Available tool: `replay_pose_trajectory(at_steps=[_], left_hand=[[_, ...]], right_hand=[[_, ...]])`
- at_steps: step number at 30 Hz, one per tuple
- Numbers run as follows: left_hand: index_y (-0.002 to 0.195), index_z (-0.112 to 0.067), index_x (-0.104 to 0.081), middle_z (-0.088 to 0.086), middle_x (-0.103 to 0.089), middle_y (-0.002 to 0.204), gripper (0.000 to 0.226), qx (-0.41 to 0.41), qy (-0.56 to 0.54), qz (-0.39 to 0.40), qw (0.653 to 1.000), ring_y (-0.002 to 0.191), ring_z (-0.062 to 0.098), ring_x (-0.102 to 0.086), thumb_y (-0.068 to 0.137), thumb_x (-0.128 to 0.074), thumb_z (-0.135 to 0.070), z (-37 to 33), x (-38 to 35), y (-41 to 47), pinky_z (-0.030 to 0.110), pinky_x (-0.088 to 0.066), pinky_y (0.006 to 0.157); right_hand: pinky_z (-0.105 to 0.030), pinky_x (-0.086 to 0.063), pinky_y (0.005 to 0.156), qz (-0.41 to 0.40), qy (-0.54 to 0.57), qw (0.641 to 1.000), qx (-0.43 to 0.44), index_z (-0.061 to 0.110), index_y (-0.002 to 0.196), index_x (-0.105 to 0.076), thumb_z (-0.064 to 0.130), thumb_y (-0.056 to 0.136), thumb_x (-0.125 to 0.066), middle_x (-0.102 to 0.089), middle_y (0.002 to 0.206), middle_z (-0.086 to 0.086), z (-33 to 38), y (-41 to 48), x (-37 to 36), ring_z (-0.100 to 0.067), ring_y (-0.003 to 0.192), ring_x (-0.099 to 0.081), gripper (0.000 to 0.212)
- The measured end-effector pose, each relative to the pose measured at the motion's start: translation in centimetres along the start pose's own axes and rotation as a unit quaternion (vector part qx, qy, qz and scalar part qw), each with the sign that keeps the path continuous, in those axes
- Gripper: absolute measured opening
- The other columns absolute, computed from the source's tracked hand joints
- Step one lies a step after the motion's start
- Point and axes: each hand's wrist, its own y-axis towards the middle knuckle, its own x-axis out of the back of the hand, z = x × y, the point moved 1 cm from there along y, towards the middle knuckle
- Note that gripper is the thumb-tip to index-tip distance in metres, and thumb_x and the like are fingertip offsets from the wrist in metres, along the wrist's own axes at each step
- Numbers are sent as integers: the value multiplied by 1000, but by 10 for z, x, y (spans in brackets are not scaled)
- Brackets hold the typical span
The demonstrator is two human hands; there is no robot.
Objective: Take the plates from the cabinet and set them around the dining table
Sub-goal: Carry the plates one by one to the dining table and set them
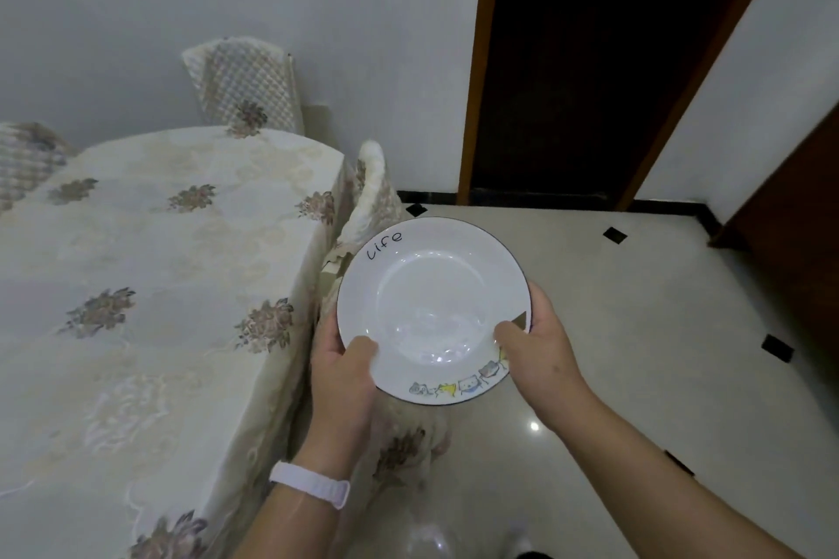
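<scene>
Pinching the rim of the white plate point(431, 300), the left hand point(338, 381) is holding at eight o'clock, the right hand point(542, 349) at four; the dining table point(159, 286) is standing at nine o'clock.

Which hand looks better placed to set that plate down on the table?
Probably the left hand: it grips the white cartoon-rimmed plate on the side nearest the floral-clothed table; the right hand is farther.
</scene>
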Motion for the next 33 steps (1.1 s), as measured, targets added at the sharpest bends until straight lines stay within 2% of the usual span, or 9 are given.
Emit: replay_pose_trajectory(at_steps=[3,5,9,15,18,22,25,29,33], left_hand=[[126,-26,-61,1,-71,114,60,1,26,9,1000,101,19,-67,84,-39,12,3,-16,28,26,-54,70],[126,-25,-61,2,-70,115,58,-12,52,21,998,103,22,-66,79,-43,3,4,-28,46,26,-54,71],[128,-32,-59,-1,-68,120,63,-16,72,21,997,110,23,-63,73,-45,-4,12,-57,90,42,-56,84],[123,-43,-60,-3,-68,120,63,-16,85,-46,995,110,24,-63,73,-48,-6,20,-116,163,47,-56,86],[127,-38,-59,-4,-68,120,63,-23,92,-64,993,110,23,-64,74,-47,-4,17,-146,196,50,-55,87],[123,-37,-60,-10,-71,109,58,-22,89,-104,990,100,19,-67,80,-47,-1,12,-173,231,34,-59,72],[117,-39,-63,-10,-72,107,57,-24,93,-135,986,99,19,-68,76,-47,-4,8,-173,250,39,-59,74],[126,-28,-61,-10,-72,108,58,-30,103,-179,978,96,15,-68,85,-44,8,5,-164,269,29,-56,66],[119,-32,-61,-22,-72,97,57,-17,132,-205,970,86,1,-67,87,-41,11,5,-147,292,18,-53,61]], right_hand=[[-29,-53,85,-7,4,1000,-10,41,122,-53,-5,84,-46,-65,111,15,-1,31,4,-7,103,-61,60],[-28,-54,82,-7,3,1000,-16,40,123,-52,-4,84,-46,-65,110,15,0,54,9,-7,101,-62,60],[-30,-54,81,7,12,1000,-9,37,126,-52,-5,84,-46,-66,110,13,1,115,21,-8,101,-62,60],[-18,-49,74,61,-1,998,1,42,124,-49,-4,83,-47,-64,107,21,11,218,41,3,99,-60,62],[-13,-47,70,84,-8,996,5,47,121,-47,-4,83,-48,-62,107,23,23,266,53,8,96,-58,63],[-4,-46,63,125,-19,992,17,43,126,-45,-2,85,-48,-60,108,27,34,321,56,13,94,-56,62],[-3,-45,61,150,-13,989,6,44,126,-43,-1,86,-48,-58,109,26,38,344,43,9,97,-55,60],[-9,-47,68,180,-20,983,5,45,122,-45,-1,85,-49,-60,108,26,38,367,20,9,96,-57,59],[-15,-48,73,213,-33,977,0,45,121,-47,-1,85,-49,-61,110,24,36,394,-12,5,99,-58,58]])
